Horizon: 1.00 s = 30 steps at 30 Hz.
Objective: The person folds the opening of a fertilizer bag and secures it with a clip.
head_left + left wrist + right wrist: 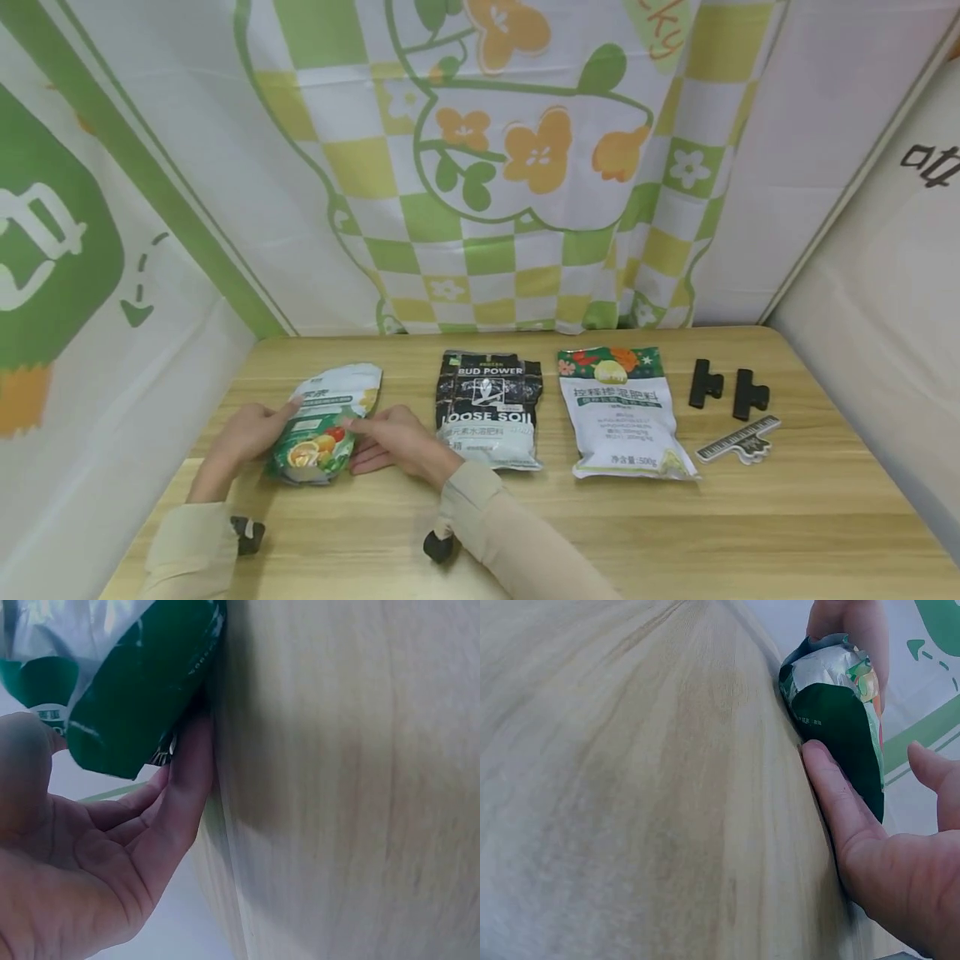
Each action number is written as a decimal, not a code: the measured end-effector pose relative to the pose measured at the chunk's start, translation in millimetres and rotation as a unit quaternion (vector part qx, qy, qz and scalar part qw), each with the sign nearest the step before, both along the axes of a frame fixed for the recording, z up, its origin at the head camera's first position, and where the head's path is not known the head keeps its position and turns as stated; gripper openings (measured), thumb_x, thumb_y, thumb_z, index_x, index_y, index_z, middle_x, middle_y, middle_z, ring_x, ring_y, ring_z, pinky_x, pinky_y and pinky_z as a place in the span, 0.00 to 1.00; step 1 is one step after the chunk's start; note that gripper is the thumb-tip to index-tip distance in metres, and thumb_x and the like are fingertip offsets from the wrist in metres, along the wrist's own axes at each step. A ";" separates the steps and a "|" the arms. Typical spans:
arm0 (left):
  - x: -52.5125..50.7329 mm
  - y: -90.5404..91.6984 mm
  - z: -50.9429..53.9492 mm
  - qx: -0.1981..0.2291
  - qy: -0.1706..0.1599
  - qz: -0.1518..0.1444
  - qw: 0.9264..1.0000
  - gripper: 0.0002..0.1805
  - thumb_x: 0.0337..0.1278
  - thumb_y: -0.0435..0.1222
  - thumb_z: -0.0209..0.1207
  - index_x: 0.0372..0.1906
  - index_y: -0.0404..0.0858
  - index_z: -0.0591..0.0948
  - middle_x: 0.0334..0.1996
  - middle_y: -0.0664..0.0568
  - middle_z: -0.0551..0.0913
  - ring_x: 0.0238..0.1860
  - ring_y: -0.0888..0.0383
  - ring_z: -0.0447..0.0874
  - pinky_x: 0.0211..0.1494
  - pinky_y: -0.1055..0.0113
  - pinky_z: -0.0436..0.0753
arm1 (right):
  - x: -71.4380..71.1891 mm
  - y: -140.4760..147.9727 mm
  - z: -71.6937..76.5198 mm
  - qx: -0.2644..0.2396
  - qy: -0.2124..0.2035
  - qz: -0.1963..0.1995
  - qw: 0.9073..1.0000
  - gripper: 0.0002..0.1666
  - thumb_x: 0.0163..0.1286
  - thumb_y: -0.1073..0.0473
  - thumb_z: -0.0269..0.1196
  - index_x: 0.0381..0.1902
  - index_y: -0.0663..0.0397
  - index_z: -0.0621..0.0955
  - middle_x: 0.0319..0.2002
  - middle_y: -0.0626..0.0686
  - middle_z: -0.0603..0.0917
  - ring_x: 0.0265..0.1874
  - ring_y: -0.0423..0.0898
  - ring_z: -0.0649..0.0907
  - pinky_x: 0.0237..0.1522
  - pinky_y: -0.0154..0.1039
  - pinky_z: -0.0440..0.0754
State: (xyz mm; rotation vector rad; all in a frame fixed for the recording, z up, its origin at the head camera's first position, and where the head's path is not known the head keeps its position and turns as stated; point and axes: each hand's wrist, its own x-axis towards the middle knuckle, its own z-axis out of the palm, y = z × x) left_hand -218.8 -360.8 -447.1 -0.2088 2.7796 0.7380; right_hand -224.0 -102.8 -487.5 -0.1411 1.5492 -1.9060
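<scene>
A plump green-and-white bag [318, 433] with fruit printed on it lies at the left of the table. My left hand [255, 433] holds its left edge, thumb on top and fingers tucked under, as the left wrist view also shows with the bag's green bottom fold [142, 690]. At the other side my right hand [401, 442] lies along the table with straight fingers [832, 787] touching the lower edge of the bag. Its thumb [930, 766] stands apart from the bag in the right wrist view.
A black-and-white LOOSE SOIL bag [487, 408] lies just right of my right hand. Farther right are a white fertilizer bag [621, 417], two black clips [703, 385] and a piano-key-patterned clip [738, 442]. Curtained walls [525, 283] enclose the wooden table [675, 533].
</scene>
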 end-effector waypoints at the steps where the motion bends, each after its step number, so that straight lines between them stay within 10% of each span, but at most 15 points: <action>1: 0.5 0.4 -0.1 0.005 -0.002 0.001 1.000 0.49 0.81 0.62 0.36 0.56 0.15 0.79 0.51 0.22 0.84 0.47 0.37 0.84 0.48 0.46 0.87 | -0.3 -0.1 -0.3 -0.002 -0.005 -0.003 1.000 0.21 0.73 0.48 0.69 0.41 0.64 0.89 0.37 0.69 0.92 0.37 0.63 0.93 0.39 0.47 0.95; 9: 6.6 2.9 1.8 0.046 -0.012 0.013 0.999 0.47 0.81 0.63 0.38 0.53 0.18 0.81 0.40 0.39 0.86 0.42 0.48 0.81 0.39 0.66 0.80 | 1.6 -7.2 1.1 0.014 0.006 -0.026 1.000 0.20 0.68 0.47 0.73 0.36 0.62 0.88 0.33 0.67 0.92 0.30 0.58 0.93 0.35 0.47 0.95; 30: 15.2 6.6 0.7 0.074 -0.016 0.024 0.997 0.37 0.78 0.63 0.46 0.38 0.31 0.82 0.30 0.50 0.80 0.35 0.55 0.77 0.34 0.66 0.77 | 4.4 -18.0 -0.6 0.003 -0.008 -0.066 0.998 0.15 0.65 0.58 0.76 0.44 0.59 0.84 0.33 0.64 0.92 0.22 0.48 0.90 0.34 0.46 0.95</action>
